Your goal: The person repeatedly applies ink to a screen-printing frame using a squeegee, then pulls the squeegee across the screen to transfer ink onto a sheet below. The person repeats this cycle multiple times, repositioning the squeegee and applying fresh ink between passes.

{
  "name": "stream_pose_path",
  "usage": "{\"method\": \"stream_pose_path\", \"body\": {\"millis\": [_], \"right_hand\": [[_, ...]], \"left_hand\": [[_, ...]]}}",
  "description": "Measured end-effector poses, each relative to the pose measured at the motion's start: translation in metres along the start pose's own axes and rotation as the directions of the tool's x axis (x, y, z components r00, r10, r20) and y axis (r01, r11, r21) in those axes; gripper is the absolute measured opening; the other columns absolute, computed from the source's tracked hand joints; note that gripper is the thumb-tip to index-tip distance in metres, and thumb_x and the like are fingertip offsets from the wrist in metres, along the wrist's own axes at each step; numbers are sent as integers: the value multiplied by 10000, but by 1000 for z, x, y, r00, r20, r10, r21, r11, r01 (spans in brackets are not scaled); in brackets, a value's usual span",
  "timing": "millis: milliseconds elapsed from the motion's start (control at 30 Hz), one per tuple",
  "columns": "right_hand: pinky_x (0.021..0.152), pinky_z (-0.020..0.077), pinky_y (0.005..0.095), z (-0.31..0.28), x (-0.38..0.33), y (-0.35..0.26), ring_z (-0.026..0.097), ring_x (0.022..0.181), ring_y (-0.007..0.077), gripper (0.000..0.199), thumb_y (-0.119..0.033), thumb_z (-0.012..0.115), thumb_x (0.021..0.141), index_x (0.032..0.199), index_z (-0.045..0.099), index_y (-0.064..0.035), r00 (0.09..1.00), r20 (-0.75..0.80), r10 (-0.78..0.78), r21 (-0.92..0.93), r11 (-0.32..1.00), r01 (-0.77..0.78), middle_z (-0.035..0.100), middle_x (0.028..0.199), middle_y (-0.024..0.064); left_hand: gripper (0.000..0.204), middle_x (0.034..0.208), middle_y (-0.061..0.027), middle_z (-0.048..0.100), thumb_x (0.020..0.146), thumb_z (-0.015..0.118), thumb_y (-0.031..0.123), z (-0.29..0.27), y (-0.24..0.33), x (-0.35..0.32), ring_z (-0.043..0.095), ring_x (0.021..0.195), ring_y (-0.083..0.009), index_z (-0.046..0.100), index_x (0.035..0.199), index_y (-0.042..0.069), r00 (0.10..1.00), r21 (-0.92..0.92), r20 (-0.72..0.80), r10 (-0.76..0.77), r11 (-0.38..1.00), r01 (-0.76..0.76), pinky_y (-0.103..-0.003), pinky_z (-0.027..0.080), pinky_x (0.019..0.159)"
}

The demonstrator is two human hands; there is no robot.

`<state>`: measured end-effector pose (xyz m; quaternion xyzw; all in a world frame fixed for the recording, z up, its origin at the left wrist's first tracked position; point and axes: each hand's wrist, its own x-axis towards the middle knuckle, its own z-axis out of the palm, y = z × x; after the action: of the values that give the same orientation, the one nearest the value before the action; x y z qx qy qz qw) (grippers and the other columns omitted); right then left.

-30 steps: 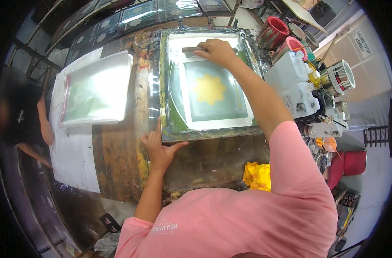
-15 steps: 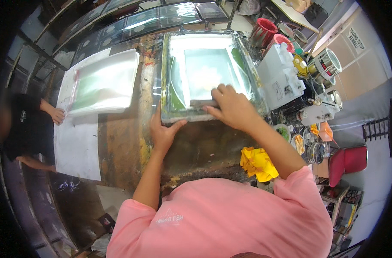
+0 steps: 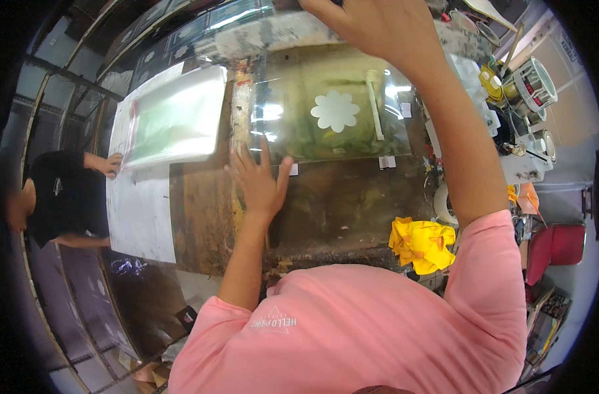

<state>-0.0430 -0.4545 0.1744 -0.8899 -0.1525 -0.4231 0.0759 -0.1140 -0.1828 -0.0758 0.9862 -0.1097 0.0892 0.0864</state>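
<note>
A clear, glossy plastic sheet point(image 3: 293, 92) lies on the stained work table. It bears a white scalloped flower shape point(image 3: 335, 111) and a narrow white strip point(image 3: 376, 108). My left hand point(image 3: 256, 178) is open, its fingers spread at the sheet's near left corner. My right hand point(image 3: 378, 29) reaches over the far side of the sheet, its fingers cut off by the upper edge of the view, so its grip is hidden. Behind the sheet runs a paint-stained grey-white bar point(image 3: 266, 33), apparently an edge of the raised screen frame.
A stack of clear plastic sheets point(image 3: 178, 118) rests on white paper point(image 3: 138, 223) at left, with a co-worker's hand point(image 3: 110, 165) beside it. A crumpled yellow cloth point(image 3: 423, 244) sits near the table's front edge. Paint cans point(image 3: 532, 85) and white containers point(image 3: 470, 85) crowd the right.
The framed screen no longer covers the work spot, exposing the flower-marked sheet. My right hand has moved up and away from the dark bar it held. My left hand has left the frame.
</note>
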Motion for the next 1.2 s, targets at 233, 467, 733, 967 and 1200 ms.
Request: {"method": "stream_pose_path", "body": {"millis": [233,467,733,967,1200], "right_hand": [[891,455,510,5,30,12,704,769,382,580,-498,502,988,826,767,-8,996,74,47,-49,998,-43,739,782,205],[926,466,517,-2,33,11,721,814,381,588,-505,500,979,838,774,-5,993,81,88,-53,995,-84,748,803,212],[916,477,513,5,24,13,723,823,389,535,-478,560,968,806,759,-9,999,22,29,-24,999,-28,746,807,210],[856,451,516,3,27,3,701,795,398,491,-468,605,966,775,726,-32,997,39,66,-70,996,-63,722,769,194],[904,459,457,8,22,9,682,906,388,514,-515,600,1023,1101,770,-37,994,100,38,-108,994,-27,758,995,193]], "left_hand": [[933,1641,-321,408,1007,598,667,25,9,-3,295,1591,-446,439,1594,-40,994,-233,113,-13,972,40,-631,153,1286],[551,1431,-298,628,1003,728,145,-21,48,62,752,998,-306,553,1472,-85,992,-711,-81,-97,703,11,-372,590,876],[546,1009,-144,795,958,742,90,-67,-43,82,719,816,-143,606,1470,-40,943,-689,-189,-275,722,72,-291,568,742],[523,1004,-191,785,975,690,56,-86,-229,54,743,859,-165,607,1488,-7,870,-671,-204,-449,712,210,-305,559,769],[584,1474,-287,584,970,744,197,-96,-324,50,647,1271,-308,593,1520,70,682,-302,-464,-566,825,478,-523,495,1048]]}}
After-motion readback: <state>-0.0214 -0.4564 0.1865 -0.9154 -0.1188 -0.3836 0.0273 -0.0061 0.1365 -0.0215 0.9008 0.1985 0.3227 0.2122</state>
